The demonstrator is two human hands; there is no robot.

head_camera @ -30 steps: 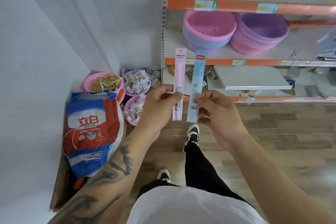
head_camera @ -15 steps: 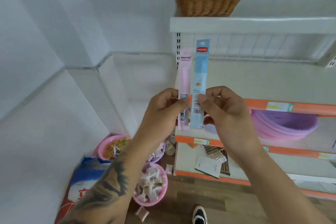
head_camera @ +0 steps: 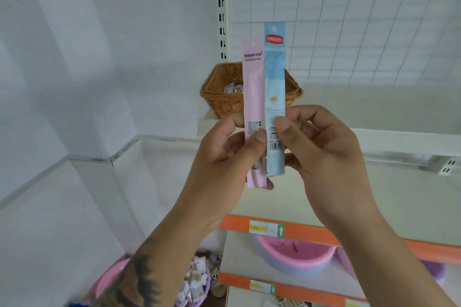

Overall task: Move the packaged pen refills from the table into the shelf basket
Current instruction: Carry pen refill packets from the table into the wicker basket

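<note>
Head view: left hand (head_camera: 224, 157) pinches the pink refill packet (head_camera: 253, 97) and right hand (head_camera: 321, 147) pinches the blue refill packet (head_camera: 274, 82), both packets upright, side by side, just in front of the wicker basket (head_camera: 222, 97) on the white shelf (head_camera: 374, 134).

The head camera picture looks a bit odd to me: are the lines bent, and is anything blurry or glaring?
Head view: wide-angle bending curves the wire grid and shelf edge; light is soft and even, no harsh glare; the pink packet and blue packet show readable logos but smeared small print; the wicker basket is fairly clear.
</note>
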